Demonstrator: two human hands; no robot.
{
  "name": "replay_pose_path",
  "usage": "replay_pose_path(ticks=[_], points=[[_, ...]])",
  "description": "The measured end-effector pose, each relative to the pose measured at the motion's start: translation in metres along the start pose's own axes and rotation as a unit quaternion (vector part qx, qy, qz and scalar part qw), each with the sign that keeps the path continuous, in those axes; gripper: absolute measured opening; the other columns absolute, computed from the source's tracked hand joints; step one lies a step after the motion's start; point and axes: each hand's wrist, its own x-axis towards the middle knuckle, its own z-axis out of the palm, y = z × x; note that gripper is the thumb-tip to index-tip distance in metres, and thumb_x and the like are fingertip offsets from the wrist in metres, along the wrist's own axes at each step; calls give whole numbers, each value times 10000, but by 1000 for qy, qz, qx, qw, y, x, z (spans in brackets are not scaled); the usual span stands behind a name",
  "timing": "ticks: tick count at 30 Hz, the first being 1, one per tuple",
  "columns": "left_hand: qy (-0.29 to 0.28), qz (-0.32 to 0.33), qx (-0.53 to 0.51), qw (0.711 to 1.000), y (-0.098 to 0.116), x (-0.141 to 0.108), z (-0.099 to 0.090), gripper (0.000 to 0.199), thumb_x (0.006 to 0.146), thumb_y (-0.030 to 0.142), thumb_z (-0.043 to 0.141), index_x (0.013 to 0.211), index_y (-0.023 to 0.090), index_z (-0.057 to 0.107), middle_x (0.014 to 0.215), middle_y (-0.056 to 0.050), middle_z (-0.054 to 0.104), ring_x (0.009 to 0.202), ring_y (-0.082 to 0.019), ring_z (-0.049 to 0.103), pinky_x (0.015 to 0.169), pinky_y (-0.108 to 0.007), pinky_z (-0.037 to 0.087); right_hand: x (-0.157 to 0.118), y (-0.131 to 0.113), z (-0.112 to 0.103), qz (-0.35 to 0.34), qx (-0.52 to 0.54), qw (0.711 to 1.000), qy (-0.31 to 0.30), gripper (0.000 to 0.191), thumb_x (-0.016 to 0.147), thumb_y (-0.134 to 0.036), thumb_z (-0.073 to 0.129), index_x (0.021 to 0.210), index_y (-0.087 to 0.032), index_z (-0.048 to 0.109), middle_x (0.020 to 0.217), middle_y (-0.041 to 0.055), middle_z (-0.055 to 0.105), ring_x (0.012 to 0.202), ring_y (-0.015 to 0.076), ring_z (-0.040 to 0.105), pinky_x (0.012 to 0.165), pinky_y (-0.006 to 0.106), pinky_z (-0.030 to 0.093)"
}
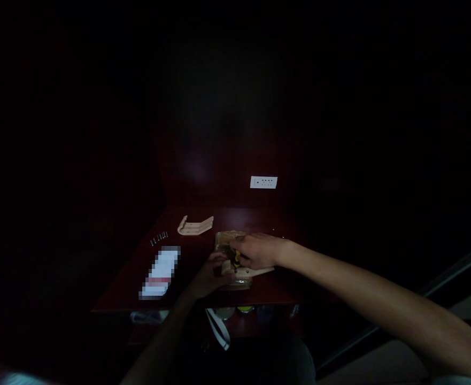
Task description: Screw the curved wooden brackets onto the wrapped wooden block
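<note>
My right hand [259, 250] is closed around a short yellow-and-black screwdriver [237, 260], held upright over a pale wooden piece [257, 272]. The screwdriver's tip is too dark to make out. At the left end of that piece, the fingers of my left hand [209, 275] close on the wood and steady it. The wooden piece lies over a brown, shiny, clear-wrapped block [224, 239] on the dark red table [195, 256]. Farther back on the left rests a second wooden part [195, 228] with a bent, slatted shape.
Several small metal screws [159, 238] lie in a row at the left. Nearer stands out a pixelated white rectangle [161, 272]. A white socket plate [263, 182] is on the back wall. Below the tabletop, a white strap [219, 329] hangs beside a shelf with containers [245, 309].
</note>
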Motion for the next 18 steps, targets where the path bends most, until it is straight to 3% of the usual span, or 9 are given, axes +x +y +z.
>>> replay_pose_path(ticks=[10,18], points=[[7,7,2,1000,4,-1,0,350,710,456,700,932,187,720,1203,-90,494,1152,-239,472,1008,-335,392,3,-1,1,13,-14,1000,-17,336,876,-352,478,1118,-138,573,962,142,657,823,237,627,675,327,455],[-4,12,-5,1000,14,0,-1,314,709,430,707,910,189,718,1168,-81,514,1121,-234,491,997,-333,401,6,-8,-6,-11,10,999,-43,282,864,-267,461,1080,-139,590,930,124,663,787,219,625,625,305,441]])
